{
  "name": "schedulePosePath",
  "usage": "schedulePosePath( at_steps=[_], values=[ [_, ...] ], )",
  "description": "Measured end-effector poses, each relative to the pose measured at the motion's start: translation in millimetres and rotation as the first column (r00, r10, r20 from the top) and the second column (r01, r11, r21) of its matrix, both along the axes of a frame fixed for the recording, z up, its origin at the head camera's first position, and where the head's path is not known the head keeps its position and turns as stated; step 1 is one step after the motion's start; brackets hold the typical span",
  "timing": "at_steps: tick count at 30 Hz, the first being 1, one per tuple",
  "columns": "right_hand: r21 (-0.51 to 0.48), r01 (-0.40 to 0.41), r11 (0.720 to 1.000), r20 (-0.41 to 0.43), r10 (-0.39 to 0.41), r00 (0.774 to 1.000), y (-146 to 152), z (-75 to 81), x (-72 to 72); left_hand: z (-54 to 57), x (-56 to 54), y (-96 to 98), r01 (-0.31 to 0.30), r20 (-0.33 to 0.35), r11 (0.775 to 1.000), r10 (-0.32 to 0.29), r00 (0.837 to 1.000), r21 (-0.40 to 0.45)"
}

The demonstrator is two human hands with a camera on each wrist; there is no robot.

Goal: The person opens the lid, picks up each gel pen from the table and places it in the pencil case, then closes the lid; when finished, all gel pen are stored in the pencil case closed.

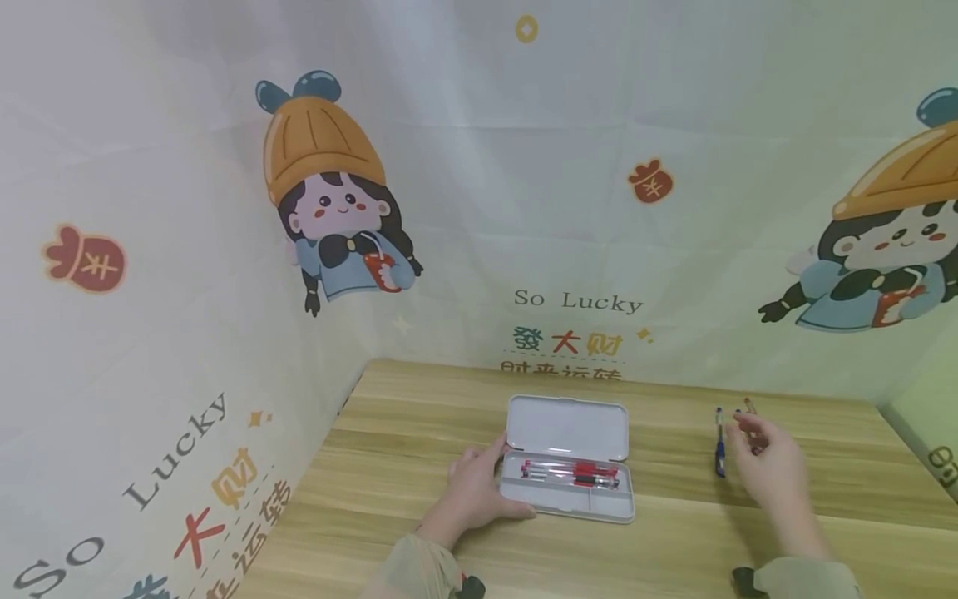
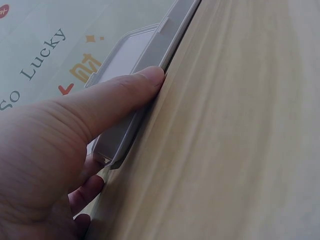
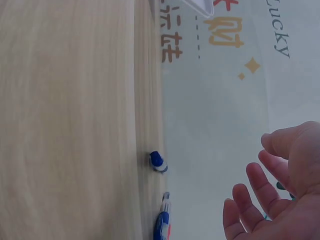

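Desk (image 1: pixel 569 561) with an open case (image 1: pixel 550 505) near its far edge, left hand (image 1: pixel 477 492) gripping the case's left end.
Right wrist view: right hand (image 1: pixel 778 466), fingers relaxed, apart from blue pens (image 3: pixel 161 228); only the head view shows red and black pens (image 1: pixel 589 480) inside.

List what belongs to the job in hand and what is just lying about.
Likely part of the job:
open pencil case, held by the left hand
red pen and black-gripped pen inside it
blue pen and a partly hidden pen near the right hand

Just surroundings:
wooden table
printed cloth
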State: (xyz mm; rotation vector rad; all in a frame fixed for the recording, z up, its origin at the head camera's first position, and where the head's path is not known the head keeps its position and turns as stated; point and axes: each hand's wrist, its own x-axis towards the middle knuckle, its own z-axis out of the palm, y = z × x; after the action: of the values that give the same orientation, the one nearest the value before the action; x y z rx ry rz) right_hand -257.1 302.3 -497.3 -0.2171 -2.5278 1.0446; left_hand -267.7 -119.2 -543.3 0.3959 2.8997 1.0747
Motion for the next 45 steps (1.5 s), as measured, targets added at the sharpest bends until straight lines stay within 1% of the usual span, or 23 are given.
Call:
schedulePosePath(
  at_steps=[3,10,17,20,24,30,34,39,42,45],
  values=[
    [-0.019,0.029,0.999,0.021,-0.028,0.999,5.0,-1.5,0.4,0.4,0.2,0.1,0.002,0.004,1.0,-0.002,1.0,0.006],
    [-0.058,0.083,0.995,0.025,-0.082,0.996,15.5,-4.8,1.2,-0.4,-0.1,0.3,0.002,0.002,1.0,-0.002,1.0,0.01],
    [-0.082,0.108,0.991,0.117,-0.098,0.988,26.4,-5.8,1.4,-2.9,-0.5,-0.7,0.006,-0.015,1.0,-0.006,1.0,-0.001],
    [-0.084,0.127,0.988,0.133,-0.115,0.984,31.1,-6.9,1.0,-2.8,-0.4,-0.8,0.005,-0.016,1.0,-0.005,1.0,0.0],
    [-0.068,0.162,0.984,0.141,-0.152,0.978,36.6,-8.9,0.9,-2.1,-0.7,-0.6,0.001,-0.015,1.0,-0.001,1.0,-0.005],
    [-0.05,0.186,0.981,0.147,-0.177,0.973,42.6,-13.1,2.2,-1.4,-1.5,-0.9,0.001,-0.01,1.0,-0.001,1.0,-0.007],
    [-0.014,0.182,0.983,0.202,-0.175,0.964,46.3,-14.3,3.7,-1.2,-2.3,-1.0,0.0,-0.01,1.0,0.0,1.0,-0.007],
    [0.016,0.183,0.983,0.291,-0.179,0.94,50.0,-16.9,5.2,-2.1,-3.4,-1.5,0.001,-0.012,1.0,-0.001,1.0,-0.007],
    [0.032,0.187,0.982,0.32,-0.188,0.929,53.0,-19.8,4.9,-3.4,-3.7,-1.6,0.001,-0.01,1.0,-0.001,1.0,-0.01],
    [0.073,0.177,0.981,0.34,-0.191,0.921,54.9,-22.1,4.7,-4.2,-3.2,-1.4,0.0,-0.006,1.0,0.0,1.0,-0.011]
  ],
)
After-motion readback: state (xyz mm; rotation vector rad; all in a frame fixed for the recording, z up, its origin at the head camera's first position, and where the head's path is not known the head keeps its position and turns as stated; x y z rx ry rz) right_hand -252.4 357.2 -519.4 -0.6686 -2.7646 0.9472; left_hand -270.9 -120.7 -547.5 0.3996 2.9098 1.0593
